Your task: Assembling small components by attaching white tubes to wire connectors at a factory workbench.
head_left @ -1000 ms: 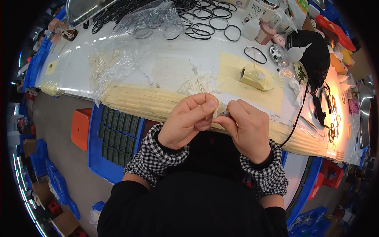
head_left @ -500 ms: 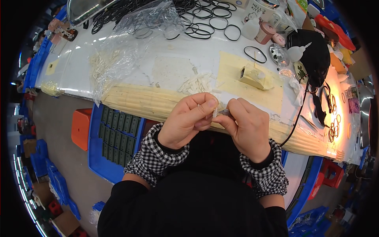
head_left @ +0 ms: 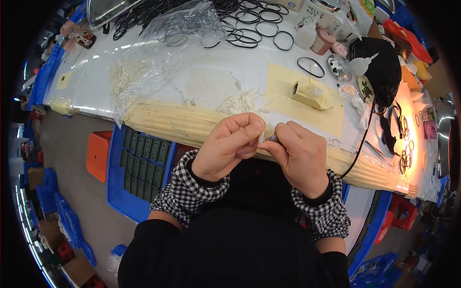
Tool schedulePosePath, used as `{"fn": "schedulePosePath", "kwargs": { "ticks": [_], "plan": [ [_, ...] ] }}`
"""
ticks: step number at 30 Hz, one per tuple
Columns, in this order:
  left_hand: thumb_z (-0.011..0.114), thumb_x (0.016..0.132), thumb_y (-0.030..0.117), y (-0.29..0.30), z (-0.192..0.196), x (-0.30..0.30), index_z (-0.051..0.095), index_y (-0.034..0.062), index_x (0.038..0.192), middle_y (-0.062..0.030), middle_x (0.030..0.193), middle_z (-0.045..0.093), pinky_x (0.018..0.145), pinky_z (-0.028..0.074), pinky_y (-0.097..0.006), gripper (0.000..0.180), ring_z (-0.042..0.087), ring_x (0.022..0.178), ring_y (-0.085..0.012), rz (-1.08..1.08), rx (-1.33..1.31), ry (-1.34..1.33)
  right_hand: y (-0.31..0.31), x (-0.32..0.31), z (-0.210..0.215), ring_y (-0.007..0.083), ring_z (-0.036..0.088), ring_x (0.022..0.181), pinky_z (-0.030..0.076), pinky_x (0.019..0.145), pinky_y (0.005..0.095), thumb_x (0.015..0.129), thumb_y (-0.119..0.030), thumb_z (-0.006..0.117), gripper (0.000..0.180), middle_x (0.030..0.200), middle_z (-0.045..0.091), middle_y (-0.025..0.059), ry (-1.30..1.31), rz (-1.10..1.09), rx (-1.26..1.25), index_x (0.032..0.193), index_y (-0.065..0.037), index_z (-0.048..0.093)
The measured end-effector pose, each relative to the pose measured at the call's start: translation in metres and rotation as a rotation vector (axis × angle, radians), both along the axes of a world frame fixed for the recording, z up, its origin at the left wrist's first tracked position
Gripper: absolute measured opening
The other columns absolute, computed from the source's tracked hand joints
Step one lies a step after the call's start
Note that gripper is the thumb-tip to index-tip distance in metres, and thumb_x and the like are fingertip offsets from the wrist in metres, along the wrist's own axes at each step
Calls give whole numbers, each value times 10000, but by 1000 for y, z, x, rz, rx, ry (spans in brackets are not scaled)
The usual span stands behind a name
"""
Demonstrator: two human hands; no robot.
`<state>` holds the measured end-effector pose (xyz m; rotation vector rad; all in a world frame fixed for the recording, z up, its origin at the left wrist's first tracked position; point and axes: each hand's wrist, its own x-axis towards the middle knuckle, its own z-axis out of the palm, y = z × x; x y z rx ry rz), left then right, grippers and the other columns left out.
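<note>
Both hands meet over the table's padded front edge. My left hand (head_left: 229,146) pinches a small whitish piece (head_left: 261,138) between thumb and fingers. From the other side my right hand (head_left: 302,156) grips a small flat grey thing (head_left: 273,138), its tip close to the whitish piece; most of it is hidden by my fingers, so its kind does not show. Just beyond the hands lies a heap of thin off-white scraps (head_left: 240,102). A yellowish block (head_left: 309,95) with a dark end sits on a tan sheet (head_left: 278,79) to the right.
Black rubber-like rings (head_left: 247,36) and a crumpled see-through bag (head_left: 185,29) lie at the back. White squeeze bottles (head_left: 361,65), a black cloth bag (head_left: 382,62) and a cord fill the right. Below the table stand a blue crate (head_left: 115,187) of dark green parts and an orange stool (head_left: 98,156).
Hardly anything differs. My right hand has shifted very slightly, and both hands keep their pinch at the same spot.
</note>
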<state>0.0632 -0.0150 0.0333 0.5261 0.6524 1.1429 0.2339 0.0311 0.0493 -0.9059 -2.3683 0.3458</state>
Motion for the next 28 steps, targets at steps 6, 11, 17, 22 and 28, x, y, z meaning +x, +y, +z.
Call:
{"fn": "schedulePosePath", "kwargs": {
  "ticks": [6, 11, 17, 22, 28],
  "plan": [
    [499, 956, 198, -2, 2, 2, 527, 50, 888, 43, 692, 453, 484, 254, -158, 165, 312, 534, -7, 16, 6, 22, 0, 0, -1, 210, 502, 486, 388, 436, 320, 795, -413, 643, 366, 574, 445, 37, 31, -9, -3, 695, -89, 508],
    [475, 963, 208, -2, 3, 5, 506, 41, 860, 21, 696, 448, 463, 239, -147, 199, 304, 528, -4, 42, 8, 62, -1, 3, 1, 222, 518, 511, 399, 450, 321, 795, -413, 642, 370, 605, 479, 45, -32, 18, -26, 725, -78, 499],
    [441, 971, 226, 3, 9, 1, 520, 44, 861, -28, 779, 553, 487, 316, -163, 227, 399, 579, -49, 198, -121, -44, 2, 1, 1, 278, 563, 645, 444, 558, 350, 887, -187, 567, 142, 723, 552, 87, 116, -116, -178, 828, -63, 532],
    [449, 954, 199, 5, 10, -13, 538, 40, 950, -44, 862, 585, 510, 358, -189, 182, 451, 631, -74, 237, -180, -33, 4, 3, -9, 275, 518, 755, 436, 651, 337, 795, 72, 519, 326, 846, 470, 134, -20, -86, -158, 1093, -39, 590],
    [506, 931, 234, 12, -6, -20, 546, 61, 1020, -45, 943, 585, 579, 404, -193, 199, 537, 762, -103, 139, -52, -128, 8, 12, -24, 248, 493, 756, 428, 679, 329, 793, 55, 573, 316, 852, 497, 101, 2, -32, -31, 1088, -43, 627]
  ]
}}
